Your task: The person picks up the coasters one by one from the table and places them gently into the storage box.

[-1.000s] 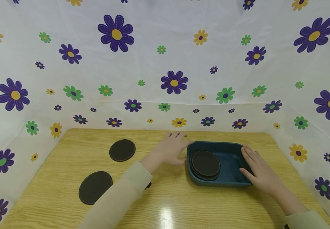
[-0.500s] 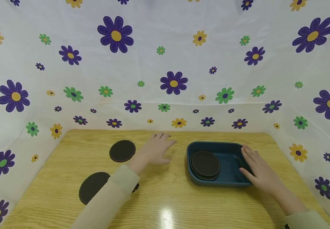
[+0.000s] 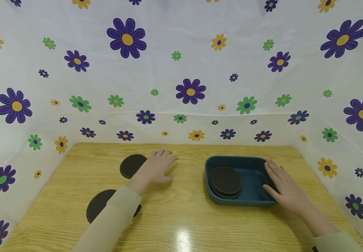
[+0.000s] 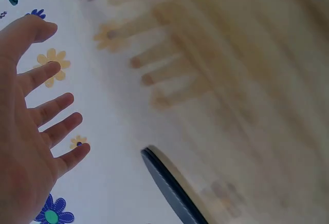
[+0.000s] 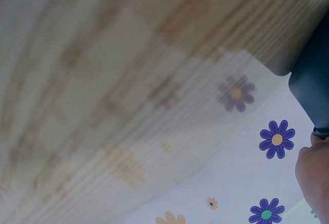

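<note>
In the head view my left hand (image 3: 154, 169), fingers spread and holding nothing, is over the table beside a round black coaster (image 3: 132, 166) and hides part of it. A second black coaster (image 3: 99, 205) lies nearer, partly under my left sleeve. The left wrist view shows the spread left hand (image 4: 31, 116) and a dark coaster (image 4: 172, 185) edge-on. My right hand (image 3: 284, 187) rests on the right rim of a dark blue rectangular bin (image 3: 254, 202), fingers straight and thumb over the inside. Stacked black coasters (image 3: 226, 180) lie in the bin's left part.
A glossy wood-grain table (image 3: 184, 217) carries everything. White cloth with printed flowers (image 3: 156, 70) hangs behind it and along both sides. The wrist views show the table with blurred reflections.
My left hand has moved left from beside the bin toward the far coaster, its sleeve covering more of the nearer one. My right hand and the bin have stayed in place.
</note>
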